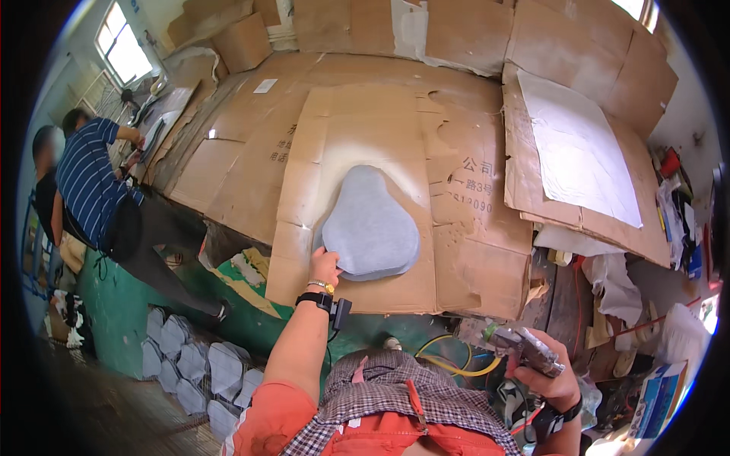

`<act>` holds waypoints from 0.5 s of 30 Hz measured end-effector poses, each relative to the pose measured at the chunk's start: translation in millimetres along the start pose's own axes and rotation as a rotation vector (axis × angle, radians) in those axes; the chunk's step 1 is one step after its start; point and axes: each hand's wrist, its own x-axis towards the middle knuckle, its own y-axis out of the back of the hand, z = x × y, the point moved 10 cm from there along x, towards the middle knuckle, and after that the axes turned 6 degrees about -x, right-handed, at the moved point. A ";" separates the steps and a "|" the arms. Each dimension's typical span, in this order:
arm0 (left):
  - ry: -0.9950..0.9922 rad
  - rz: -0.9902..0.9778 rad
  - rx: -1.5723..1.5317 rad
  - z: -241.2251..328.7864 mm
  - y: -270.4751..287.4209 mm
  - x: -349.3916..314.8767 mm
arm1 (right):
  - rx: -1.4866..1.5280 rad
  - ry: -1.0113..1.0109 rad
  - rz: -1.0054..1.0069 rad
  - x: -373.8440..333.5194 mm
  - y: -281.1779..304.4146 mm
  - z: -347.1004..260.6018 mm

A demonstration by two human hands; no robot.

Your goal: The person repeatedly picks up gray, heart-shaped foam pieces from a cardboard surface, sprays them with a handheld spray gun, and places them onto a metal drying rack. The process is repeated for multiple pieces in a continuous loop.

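A grey, pear-shaped cushion pad (371, 228) lies flat on a cardboard sheet (357, 114), its narrow end pointing away from me. My left hand (325, 266) grips the pad's near left edge, the fingertips partly hidden along its side. Off to the right, beyond the table's near edge, my right hand (557, 376) is wrapped round a metal spray gun (528, 349). The gun's nozzle end points left, and a yellow hose (464, 368) loops below it.
Cardboard panels (456, 30) stand along the back. A white sheet (585, 144) covers a raised board on the right. Several grey pads (194, 361) are stacked on the lower left floor. Two people (91, 175) stand at the left, one in a striped shirt working at the table.
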 end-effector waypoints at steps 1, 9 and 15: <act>0.009 0.020 0.003 1.0 -2.1 -1.9 | 0.036 0.019 0.036 7.3 -2.7 -5.3; 0.060 -0.238 -0.135 54.8 -82.0 -23.5 | 0.017 0.104 0.230 25.5 25.2 -4.4; -0.214 -0.483 -0.418 149.4 -133.3 -51.9 | -0.157 -0.038 0.205 53.3 -28.9 -14.8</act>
